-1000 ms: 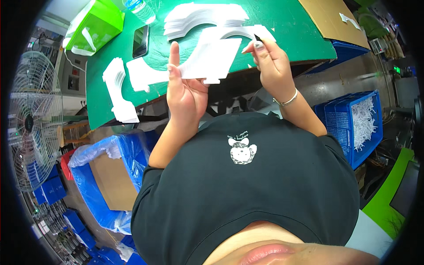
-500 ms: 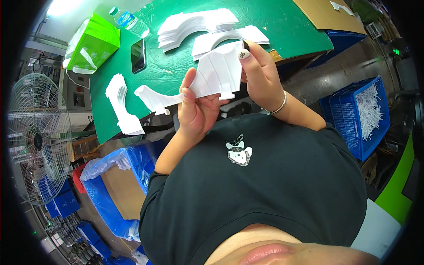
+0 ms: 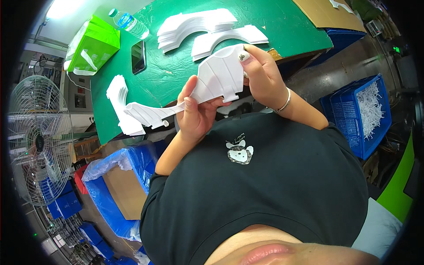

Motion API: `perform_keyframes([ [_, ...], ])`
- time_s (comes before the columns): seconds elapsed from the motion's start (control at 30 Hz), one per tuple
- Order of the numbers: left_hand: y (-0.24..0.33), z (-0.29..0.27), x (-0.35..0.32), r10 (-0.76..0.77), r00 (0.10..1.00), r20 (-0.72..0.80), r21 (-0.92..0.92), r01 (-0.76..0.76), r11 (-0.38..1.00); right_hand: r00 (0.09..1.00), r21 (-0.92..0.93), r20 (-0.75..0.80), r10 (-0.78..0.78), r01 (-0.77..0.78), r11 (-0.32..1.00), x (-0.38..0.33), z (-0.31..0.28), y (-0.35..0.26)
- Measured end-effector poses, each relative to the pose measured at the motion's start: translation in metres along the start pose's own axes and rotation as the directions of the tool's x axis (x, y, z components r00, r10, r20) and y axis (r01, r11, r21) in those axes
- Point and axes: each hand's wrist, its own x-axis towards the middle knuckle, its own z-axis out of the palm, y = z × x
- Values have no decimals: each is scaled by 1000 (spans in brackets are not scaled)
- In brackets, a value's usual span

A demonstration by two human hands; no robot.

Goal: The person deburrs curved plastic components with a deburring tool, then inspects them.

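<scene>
Over on the far left a wire-caged fan (image 3: 39, 141) stands beside a blue lined bin (image 3: 108, 207). Next, at the end of the green table (image 3: 172, 73), come a bright green bag (image 3: 101, 44), a fanned stack of white parts (image 3: 116, 92), a water bottle (image 3: 132, 25) and a dark phone (image 3: 138, 57).

The white plastic piece (image 3: 221, 75) is held up in front of the person's chest, at the near edge of the table. Its long axis slants from low left to high right: the slim end points left, in front of the fanned stack, and the broad ribbed end points right. The hollow curve faces up, with small tabs along the lower edge.

The left hand (image 3: 196, 118) pinches its slim middle, thumb on the near face. Beyond it lie two arched white stacks (image 3: 194, 27). The right hand (image 3: 265, 81) pinches the upper corner of the broad end between thumb and forefinger, as far as I can tell, since its other fingers are partly hidden. Farthest right, a blue crate (image 3: 340, 108) holds white shreds.
</scene>
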Motion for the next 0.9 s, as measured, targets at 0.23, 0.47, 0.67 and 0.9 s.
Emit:
perform_keyframes([
  [0.23,4,4,4,27,1000,-4,27,-27,999,1000,-72,7,-25,26,997,2,-6,6],
  [0.47,30,12,15,183,979,89,726,-189,662,975,-481,1,-223,196,855,-4,-2,5],
  [0.67,42,23,24,201,913,356,864,-403,301,970,-462,64,-234,236,855,-5,12,5],
  [0.9,43,19,28,233,871,433,856,-478,196,982,-530,142,-127,184,828,-5,11,-1],
])
